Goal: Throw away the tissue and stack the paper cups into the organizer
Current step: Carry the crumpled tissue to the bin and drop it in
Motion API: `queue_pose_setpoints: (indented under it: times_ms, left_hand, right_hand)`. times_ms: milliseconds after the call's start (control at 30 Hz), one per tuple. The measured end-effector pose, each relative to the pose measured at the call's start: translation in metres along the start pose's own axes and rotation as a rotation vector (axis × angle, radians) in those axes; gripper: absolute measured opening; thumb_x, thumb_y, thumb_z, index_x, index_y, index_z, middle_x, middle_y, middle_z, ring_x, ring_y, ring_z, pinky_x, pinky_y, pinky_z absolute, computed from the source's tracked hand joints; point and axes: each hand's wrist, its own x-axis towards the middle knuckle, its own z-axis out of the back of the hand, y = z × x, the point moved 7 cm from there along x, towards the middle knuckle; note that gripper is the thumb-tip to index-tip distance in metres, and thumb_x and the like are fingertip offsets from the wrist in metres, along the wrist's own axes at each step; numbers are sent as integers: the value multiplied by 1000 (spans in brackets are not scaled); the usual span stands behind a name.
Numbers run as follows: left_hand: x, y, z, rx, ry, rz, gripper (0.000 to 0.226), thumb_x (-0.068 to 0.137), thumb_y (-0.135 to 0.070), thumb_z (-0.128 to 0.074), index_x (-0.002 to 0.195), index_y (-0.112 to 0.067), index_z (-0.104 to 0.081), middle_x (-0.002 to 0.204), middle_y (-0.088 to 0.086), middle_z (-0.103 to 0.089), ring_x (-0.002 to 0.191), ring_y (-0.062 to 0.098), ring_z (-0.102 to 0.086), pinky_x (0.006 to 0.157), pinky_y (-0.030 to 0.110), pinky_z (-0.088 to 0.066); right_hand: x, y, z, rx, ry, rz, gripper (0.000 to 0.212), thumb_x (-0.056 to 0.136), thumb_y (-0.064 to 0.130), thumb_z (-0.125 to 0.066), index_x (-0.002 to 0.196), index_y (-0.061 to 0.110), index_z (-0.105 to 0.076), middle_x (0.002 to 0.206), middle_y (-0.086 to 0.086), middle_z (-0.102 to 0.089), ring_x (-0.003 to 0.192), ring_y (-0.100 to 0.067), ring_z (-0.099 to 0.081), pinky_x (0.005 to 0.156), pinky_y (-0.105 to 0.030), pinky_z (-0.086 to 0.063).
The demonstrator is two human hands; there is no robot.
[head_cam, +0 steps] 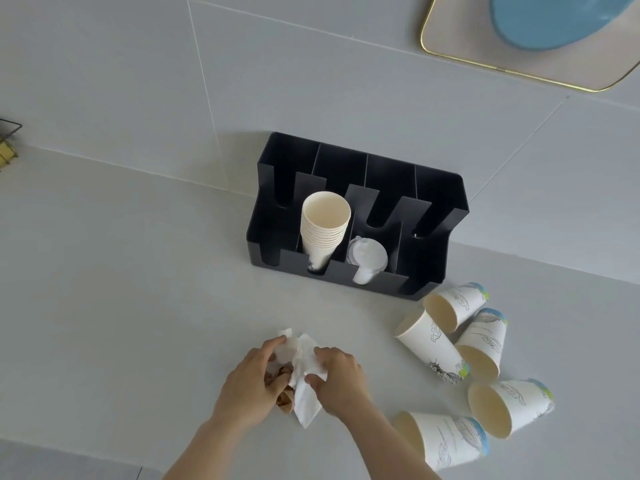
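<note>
Both our hands are low and near on the pale grey counter (138,289), working one wad. Our left hand (251,386) has fingers curled round the crumpled white tissue (304,358) from the left side, thumb tucked in, and some brown crumpled paper (284,398) is bunched in the same grip under the palm. Our right hand (341,379) pinches the tissue from the right, fingers bent and closed on the white sheet; a loose corner of tissue hangs out toward us between the two wrists. The wad touches or sits just above the counter; we cannot tell which.

Far of the hands, against the wall, stands the black organizer (433,237) with four slotted compartments. Second compartment from the left holds a stack of paper cups (323,223), mouths up, leaning slightly. Third compartment holds white plastic lids (367,259). The leftmost and rightmost compartments look unfilled.

To the right, five loose paper cups lie on their sides in a cluster just near of the organizer's right end: one cup (453,306) nearest the organizer, another (431,344) touching it, a third (483,344) right of those, a fourth (507,407) nearer, and a fifth (446,439) nearest us. Mouths face left and toward us.

Far right: a gold-rimmed tray (450,39) with a blue dish (550,19). Far left edge: a black wire rack (8,143), mostly cut off.
</note>
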Motion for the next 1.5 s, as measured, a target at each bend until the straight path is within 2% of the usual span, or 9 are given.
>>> queue_pose_setpoints:
  times_ms: [167,367,800,967,1100,1200,1300,1367,1500]
  left_hand:
    - [-1,-11,-12,-27,-21,-36,45,93,-34,-66,132,-47,-49,114,-17,-60,89,0,-67,82,22,-53]
    - [-15,-31,-17,-70,-102,-36,41,93,-31,-67,128,-45,-52,115,-14,-63,86,1,-69,82,28,-58]
    - [-93,-62,-26,-85,-353,63,32,95,-38,-65,123,-44,-52,112,-20,-64,87,0,-68,78,23,-60]
    - [-135,-31,-21,-113,-467,165,30,95,-37,-65,121,-45,-52,111,-20,-66,88,-1,-66,76,19,-57]
    - [-169,0,-9,-151,-535,255,28,95,-36,-66,120,-43,-54,109,-20,-65,85,-4,-65,62,8,-48]
    - [-193,29,-1,-205,-587,331,28,93,-38,-67,116,-47,-54,108,-21,-64,84,-4,-64,65,8,-45]
    - [-218,60,4,-269,-641,402,27,93,-34,-69,117,-42,-59,101,-24,-63,82,-8,-61,69,7,-43]
    - [-234,83,6,-307,-673,451,26,93,-29,-70,117,-35,-62,96,-23,-64,80,-7,-60,71,9,-45]
    - [-262,125,3,-409,-717,547,17,89,-27,-73,101,-38,-67,92,-17,-72,85,3,-69,84,29,-58]
  right_hand:
    - [-1,-5,-6,89,-22,20,21,89,19,-65,107,25,-74,105,1,-73,99,-23,-67,86,-36,-56]
    - [-10,-13,4,180,-64,98,24,82,13,-51,85,16,-75,84,-8,-75,81,-26,-70,76,-42,-59]
    - [-48,-20,17,192,16,354,25,82,17,-55,83,30,-77,78,3,-76,77,-18,-72,73,-39,-62]
    - [-68,7,-9,146,96,455,26,85,14,-59,87,30,-79,81,4,-76,77,-17,-71,72,-36,-62]
    - [-84,38,-40,88,150,548,28,85,14,-56,88,32,-78,79,3,-76,72,-19,-70,66,-34,-60]
    - [-95,62,-70,38,178,615,27,82,17,-52,84,28,-77,72,1,-74,64,-20,-66,63,-36,-59]
    - [-105,84,-105,13,222,666,26,82,18,-51,83,27,-76,66,2,-71,56,-15,-61,54,-29,-53]
    - [-113,97,-127,-6,247,700,24,84,16,-52,80,23,-75,61,1,-66,51,-14,-52,49,-24,-42]
    - [-127,114,-175,-70,326,750,24,85,17,-50,82,18,-73,66,-5,-68,58,-23,-57,53,-32,-45]
